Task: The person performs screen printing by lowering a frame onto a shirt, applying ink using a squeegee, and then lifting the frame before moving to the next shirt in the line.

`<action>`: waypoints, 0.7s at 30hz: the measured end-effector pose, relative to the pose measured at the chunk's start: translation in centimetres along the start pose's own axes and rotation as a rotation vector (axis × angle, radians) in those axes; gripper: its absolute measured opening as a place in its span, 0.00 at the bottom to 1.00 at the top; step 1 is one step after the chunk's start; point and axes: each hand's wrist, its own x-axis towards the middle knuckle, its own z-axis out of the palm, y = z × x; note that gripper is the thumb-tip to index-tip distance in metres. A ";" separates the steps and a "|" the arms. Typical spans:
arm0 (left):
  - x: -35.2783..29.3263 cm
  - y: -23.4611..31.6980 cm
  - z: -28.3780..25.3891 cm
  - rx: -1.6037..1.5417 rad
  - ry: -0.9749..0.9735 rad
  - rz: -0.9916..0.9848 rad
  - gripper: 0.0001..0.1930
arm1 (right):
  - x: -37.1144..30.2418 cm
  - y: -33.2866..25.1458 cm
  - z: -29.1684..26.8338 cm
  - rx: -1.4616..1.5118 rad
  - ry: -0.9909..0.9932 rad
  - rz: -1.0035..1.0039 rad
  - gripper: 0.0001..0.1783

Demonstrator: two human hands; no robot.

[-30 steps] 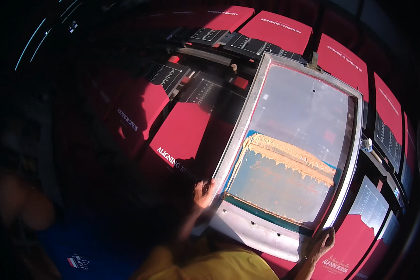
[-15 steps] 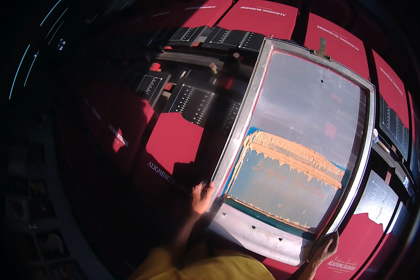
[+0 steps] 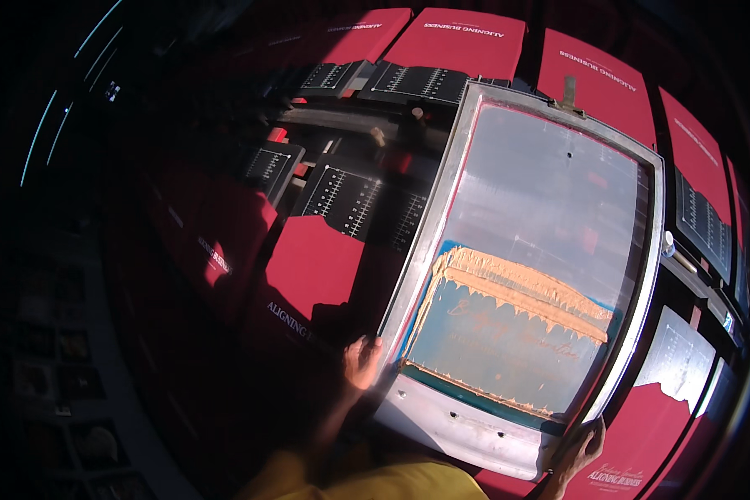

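A metal-edged printing screen (image 3: 439, 200) lies tilted in front of me. Thick orange-tan ink (image 3: 521, 279) runs in a ridge across its mesh. Below the ridge is a blue-green stencil area (image 3: 500, 354) with faint script, and a thinner ink line crosses near the bottom. My left hand (image 3: 361, 362) is closed on the frame's lower left edge. At the lower right corner, my right hand (image 3: 586, 446) grips the same frame, its fingers partly hidden. Whatever is directly beneath the screen is mostly covered.
Red fabric pieces (image 3: 317, 262) lie on black platens (image 3: 346, 200) with white ruler marks, in rows on both sides. More red pieces (image 3: 458, 42) fill the far row. A metal clip (image 3: 568, 93) stands at the screen's far edge. Deep shadow hides much of the left.
The screen and its surroundings sit slightly lower in the picture. Both hands keep their hold on the screen, and the ink looks the same.
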 end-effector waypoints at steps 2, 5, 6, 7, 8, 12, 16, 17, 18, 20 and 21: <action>-0.4 -0.8 0.0 0.007 0.061 0.057 0.25 | -0.4 -0.5 -0.1 0.071 -0.027 0.043 0.26; 0.0 -2.9 -0.5 0.011 -0.014 0.053 0.27 | -1.0 -1.0 -0.6 0.123 -0.059 0.084 0.24; 0.7 -2.6 -1.6 -0.014 -0.160 -0.022 0.29 | -1.3 -1.2 -0.7 0.107 -0.040 0.076 0.23; 0.4 -2.6 -1.9 -0.037 -0.191 -0.049 0.31 | -1.6 -1.4 -0.8 0.090 -0.021 0.068 0.23; 0.1 -2.5 -2.3 -0.061 -0.219 -0.077 0.33 | -2.0 -1.7 -0.9 0.076 -0.005 0.058 0.22; -2.1 -3.8 -2.3 -0.062 -0.114 -0.043 0.44 | -3.5 -2.1 -1.7 0.061 0.013 0.035 0.20; -4.7 -4.2 -3.1 0.038 -0.060 0.036 0.39 | -4.2 -1.3 -3.2 0.001 0.008 -0.004 0.19; -4.7 -7.3 -2.7 0.134 -0.039 0.162 0.36 | -3.9 -1.4 -3.3 0.016 -0.015 -0.001 0.19; -4.9 -7.7 -2.2 0.153 -0.010 0.203 0.33 | -4.3 -1.0 -3.9 0.015 -0.023 0.006 0.19; -6.4 -6.2 -1.7 0.114 0.109 0.176 0.28 | -4.4 0.2 -4.6 0.021 -0.069 0.019 0.18; -7.1 -6.5 -1.5 0.189 0.247 0.308 0.25 | -4.0 0.8 -4.9 0.028 -0.089 -0.007 0.19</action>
